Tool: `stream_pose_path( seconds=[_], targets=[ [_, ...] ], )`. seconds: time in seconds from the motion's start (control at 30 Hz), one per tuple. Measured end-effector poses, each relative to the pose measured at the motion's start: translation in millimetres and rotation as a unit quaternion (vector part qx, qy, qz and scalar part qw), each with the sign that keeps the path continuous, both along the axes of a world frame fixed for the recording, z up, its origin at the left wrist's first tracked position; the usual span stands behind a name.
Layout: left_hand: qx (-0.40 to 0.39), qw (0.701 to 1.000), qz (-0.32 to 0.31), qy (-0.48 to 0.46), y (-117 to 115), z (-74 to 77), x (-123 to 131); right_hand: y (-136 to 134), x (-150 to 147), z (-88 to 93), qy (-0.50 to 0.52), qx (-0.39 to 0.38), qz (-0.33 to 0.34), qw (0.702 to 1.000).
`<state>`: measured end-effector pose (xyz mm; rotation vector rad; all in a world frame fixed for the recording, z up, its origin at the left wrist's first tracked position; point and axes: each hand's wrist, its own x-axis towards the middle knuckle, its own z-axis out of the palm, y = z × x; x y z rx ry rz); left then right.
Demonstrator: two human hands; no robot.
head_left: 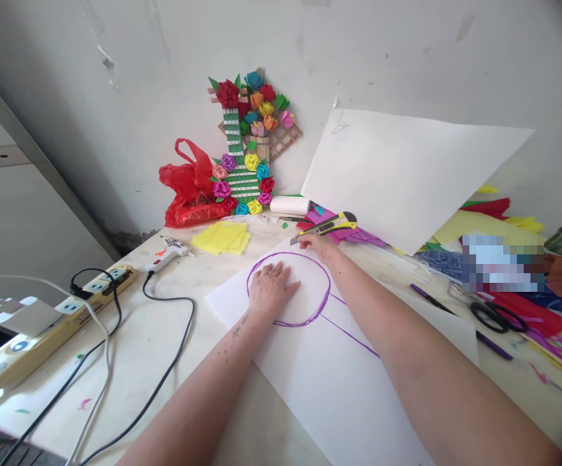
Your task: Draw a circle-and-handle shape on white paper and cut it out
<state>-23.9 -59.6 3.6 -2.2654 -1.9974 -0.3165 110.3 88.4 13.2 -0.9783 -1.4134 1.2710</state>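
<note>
A white sheet [339, 382] lies on the table with a purple circle [326, 285] and a purple line drawn on it. My left hand [271, 288] rests flat inside the circle, fingers stretched out, pressing the sheet down. My right hand [320, 244] is closed round a yellow and black utility knife [329, 225], its blade tip at the far edge of the circle.
A glue gun [167, 254] and power strip [52, 320] with cables lie at the left. Yellow paper [222, 237], a red bag [188, 188] and a paper-flower piece [249, 145] stand by the wall. Scissors [497, 317], purple pens and coloured paper scraps are at the right.
</note>
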Motion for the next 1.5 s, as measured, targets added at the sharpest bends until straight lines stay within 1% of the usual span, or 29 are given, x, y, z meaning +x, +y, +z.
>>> stream_pose_path(
  seconds=[0.17, 0.37, 0.47, 0.53, 0.6, 0.73, 0.87, 1.0, 1.1, 1.17, 1.27, 1.43, 1.5],
  targets=[
    [0.005, 1.0, 0.003, 0.001, 0, 0.8, 1, -6, -14, 0.6, 0.007, -0.001, 0.044, 0.999],
    [0.019, 1.0, -0.006, 0.014, -1, -0.1, 5, -7, -22, 2.6, -0.003, 0.012, 0.107, 0.994],
    [0.01, 1.0, -0.002, 0.02, -3, 1.5, 7, -4, -21, 1.6, -0.004, 0.018, 0.114, 0.993],
    [0.0, 1.0, 0.012, 0.024, -5, 3.8, 8, -1, -17, 0.1, -0.007, 0.021, 0.093, 0.995],
    [-0.003, 0.999, 0.037, 0.023, -6, 6.1, 7, 4, -10, -1.8, -0.006, 0.014, 0.056, 0.998],
    [-0.017, 0.997, 0.074, 0.005, -7, 9.8, 0, 11, 9, -3.3, 0.018, -0.025, 0.008, 0.999],
    [-0.091, 0.99, 0.106, -0.015, -7, 17.5, -12, 9, 25, 0.5, 0.017, -0.066, -0.04, 0.997],
    [-0.15, 0.977, 0.15, -0.011, -8, 29.1, -26, 0, 35, 3.3, 0.026, -0.082, -0.05, 0.995],
    [-0.187, 0.965, 0.18, -0.023, -10, 33.4, -32, -7, 41, 4.3, 0.047, -0.103, -0.059, 0.992],
    [-0.193, 0.963, 0.184, -0.026, -11, 33.5, -32, -10, 45, 5.3, 0.066, -0.122, -0.072, 0.988],
    [-0.179, 0.965, 0.192, -0.016, -12, 31.8, -28, -15, 50, 6.7, 0.084, -0.139, -0.091, 0.983],
    [-0.167, 0.967, 0.191, -0.017, -9, 29.8, -23, -13, 57, 4.1, 0.096, -0.14, -0.104, 0.98],
    [-0.17, 0.965, 0.2, -0.026, -7, 30.7, -22, -12, 60, 3.0, 0.097, -0.144, -0.106, 0.979]
  ],
)
